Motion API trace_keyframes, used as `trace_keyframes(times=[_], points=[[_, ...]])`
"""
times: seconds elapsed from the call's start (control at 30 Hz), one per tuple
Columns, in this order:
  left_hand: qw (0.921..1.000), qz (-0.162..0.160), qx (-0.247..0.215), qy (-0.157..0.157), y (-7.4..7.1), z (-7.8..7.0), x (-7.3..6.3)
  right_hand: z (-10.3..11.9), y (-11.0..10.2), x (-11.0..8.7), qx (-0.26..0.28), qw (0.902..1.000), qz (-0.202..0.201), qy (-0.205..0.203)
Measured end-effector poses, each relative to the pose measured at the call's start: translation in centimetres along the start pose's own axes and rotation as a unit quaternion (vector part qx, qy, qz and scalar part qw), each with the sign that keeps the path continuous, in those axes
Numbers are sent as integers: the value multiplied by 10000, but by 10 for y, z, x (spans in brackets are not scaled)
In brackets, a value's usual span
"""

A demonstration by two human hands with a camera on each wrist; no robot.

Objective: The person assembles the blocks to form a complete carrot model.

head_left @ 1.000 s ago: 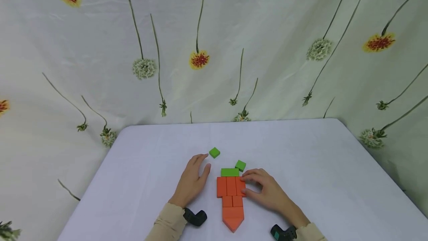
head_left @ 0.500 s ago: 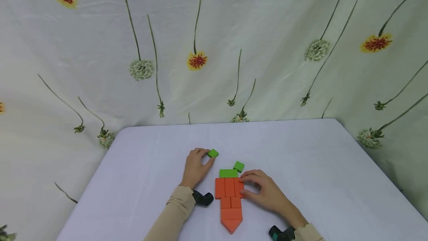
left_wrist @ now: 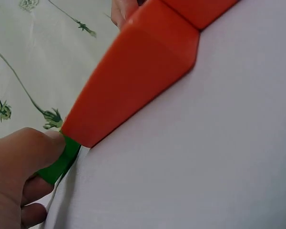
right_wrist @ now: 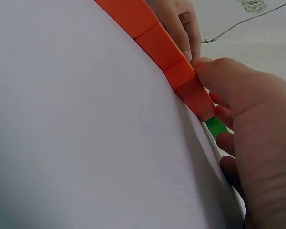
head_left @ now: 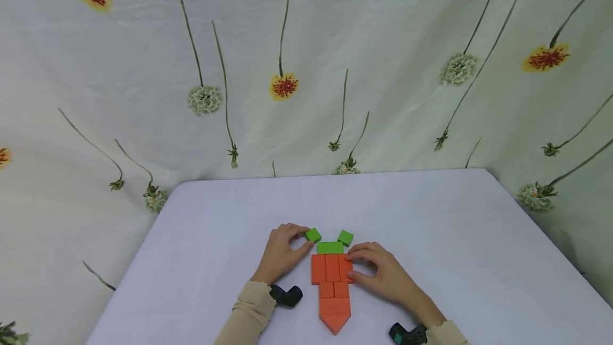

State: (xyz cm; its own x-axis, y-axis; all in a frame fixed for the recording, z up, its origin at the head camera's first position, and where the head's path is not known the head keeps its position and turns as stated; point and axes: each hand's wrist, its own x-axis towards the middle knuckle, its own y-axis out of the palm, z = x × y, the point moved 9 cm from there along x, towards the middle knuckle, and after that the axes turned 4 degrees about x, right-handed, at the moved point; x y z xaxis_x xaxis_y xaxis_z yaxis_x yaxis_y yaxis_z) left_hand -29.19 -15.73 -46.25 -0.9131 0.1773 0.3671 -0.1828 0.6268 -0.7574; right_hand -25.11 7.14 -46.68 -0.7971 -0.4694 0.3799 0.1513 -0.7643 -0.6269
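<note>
A small green block (head_left: pixel 313 235) is pinched between the thumb and fingers of my left hand (head_left: pixel 282 253), just above the left end of a flat green rectangular block (head_left: pixel 330 248). Below that lie orange blocks in a touching layout: several upright ones in a row, two small ones (head_left: pixel 333 289), then a wide one and a triangular point (head_left: pixel 334 323). My right hand (head_left: pixel 383 276) holds the right-hand orange block (head_left: pixel 346 269) with thumb and fingertips near its two ends. In the left wrist view, the thumb presses the green block (left_wrist: pixel 62 162).
A second small green block (head_left: pixel 345 238) sits tilted at the right end of the flat green one. White cloth covers the table (head_left: pixel 230 212). A floral curtain (head_left: pixel 306 68) hangs behind the table's far edge.
My left hand has taken hold of the small green block at the back and drawn it nearer, toward the flat green block. My right hand has stayed at the orange block.
</note>
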Motion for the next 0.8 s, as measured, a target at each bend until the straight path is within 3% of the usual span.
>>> trace_keyframes(times=[0.17, 0.57, 0.7, 0.8], points=[[9995, 86, 196, 249, 2, -8, -1, 0, -2, -3, -76, 10000, -21, 0], [9979, 109, 367, 515, 4, -12, 0, 2, -5, -3, 3, 10000, -19, 18], [9982, 167, 386, 427, 3, -9, 1, 3, -5, -1, 77, 9999, -90, -24], [9996, 191, 154, 156, -1, -2, -1, 6, -8, -1, 206, 9993, -298, -92]])
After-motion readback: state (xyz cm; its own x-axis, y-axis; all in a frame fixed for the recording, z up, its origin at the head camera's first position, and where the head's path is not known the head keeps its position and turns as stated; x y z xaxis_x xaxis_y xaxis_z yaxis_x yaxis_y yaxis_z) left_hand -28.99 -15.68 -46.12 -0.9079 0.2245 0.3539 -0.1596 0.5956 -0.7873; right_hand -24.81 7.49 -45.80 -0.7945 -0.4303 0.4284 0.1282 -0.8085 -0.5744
